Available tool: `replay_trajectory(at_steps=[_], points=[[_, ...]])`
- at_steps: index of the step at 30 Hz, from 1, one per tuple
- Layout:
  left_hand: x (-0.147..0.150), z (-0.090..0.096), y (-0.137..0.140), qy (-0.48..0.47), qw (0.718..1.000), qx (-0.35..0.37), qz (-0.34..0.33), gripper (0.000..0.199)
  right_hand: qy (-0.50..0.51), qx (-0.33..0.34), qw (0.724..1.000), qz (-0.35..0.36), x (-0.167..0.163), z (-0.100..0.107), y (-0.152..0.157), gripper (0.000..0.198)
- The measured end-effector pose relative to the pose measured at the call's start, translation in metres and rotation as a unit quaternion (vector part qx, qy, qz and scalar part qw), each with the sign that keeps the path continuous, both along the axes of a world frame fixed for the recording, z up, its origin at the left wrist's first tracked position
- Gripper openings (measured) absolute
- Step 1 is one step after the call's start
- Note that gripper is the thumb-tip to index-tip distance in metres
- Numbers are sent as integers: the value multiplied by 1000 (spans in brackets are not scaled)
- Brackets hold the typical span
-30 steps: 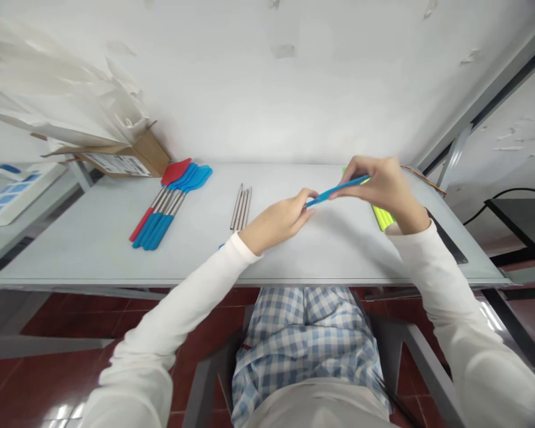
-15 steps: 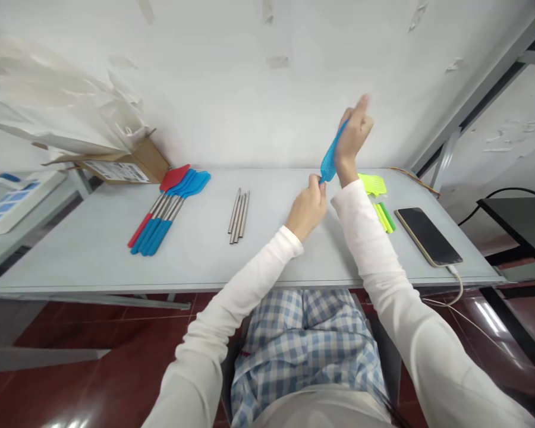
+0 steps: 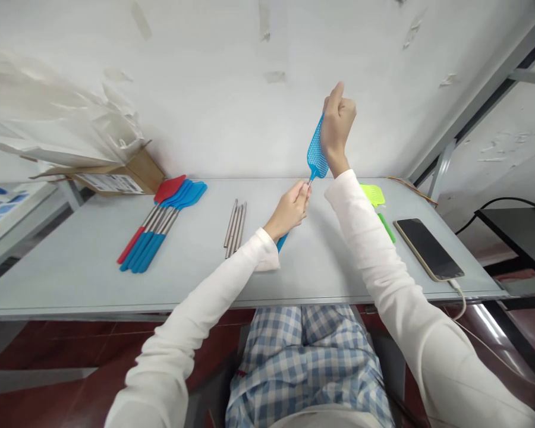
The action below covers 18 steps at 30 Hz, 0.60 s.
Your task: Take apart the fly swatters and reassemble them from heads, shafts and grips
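Note:
A blue fly swatter (image 3: 315,156) is held at a slant above the table, its perforated head up. My right hand (image 3: 337,122) is closed round the side and top of that head, hiding part of it. Lower down, my left hand (image 3: 290,208) is wrapped round the metal rod just under the head. The swatter's blue handle end (image 3: 282,242) shows below my left wrist. Several bare metal rods (image 3: 235,226) lie left of my left hand. Beyond my right sleeve lie a yellow-green swatter head (image 3: 373,194) and a green handle (image 3: 386,227).
Several assembled swatters, blue ones (image 3: 160,223) and a red one (image 3: 169,189), lie fanned at the table's left. Behind them is a cardboard box (image 3: 138,175). A phone (image 3: 428,249) with a white cable (image 3: 461,297) lies at the right. The wall rises behind the table (image 3: 80,261).
Both hands have shifted left with the swatter. A bit of metal rod and the blue handle end now show. The view has tilted slightly, and my right sleeve now covers the yellow handles.

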<state>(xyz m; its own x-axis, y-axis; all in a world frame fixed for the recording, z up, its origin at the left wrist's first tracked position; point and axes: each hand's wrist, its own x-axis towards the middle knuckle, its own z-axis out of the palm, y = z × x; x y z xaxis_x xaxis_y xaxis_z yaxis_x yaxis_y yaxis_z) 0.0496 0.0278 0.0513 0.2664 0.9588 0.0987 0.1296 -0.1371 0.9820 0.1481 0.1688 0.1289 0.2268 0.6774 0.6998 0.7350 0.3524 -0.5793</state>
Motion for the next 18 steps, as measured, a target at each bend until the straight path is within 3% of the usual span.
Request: replay_trajectory(at_steps=[5,13,18], points=[[-7,-4,-12,-7,999,46,18,39,-68,23,997,-14,-2,15,-6,90],[-11,6,-45,-22,999,-31,2,39,-63,73,994,-43,13,41,7,90],[-19,-1,-47,-13,999,5,32,39,-99,47,993,-41,3,45,14,85]])
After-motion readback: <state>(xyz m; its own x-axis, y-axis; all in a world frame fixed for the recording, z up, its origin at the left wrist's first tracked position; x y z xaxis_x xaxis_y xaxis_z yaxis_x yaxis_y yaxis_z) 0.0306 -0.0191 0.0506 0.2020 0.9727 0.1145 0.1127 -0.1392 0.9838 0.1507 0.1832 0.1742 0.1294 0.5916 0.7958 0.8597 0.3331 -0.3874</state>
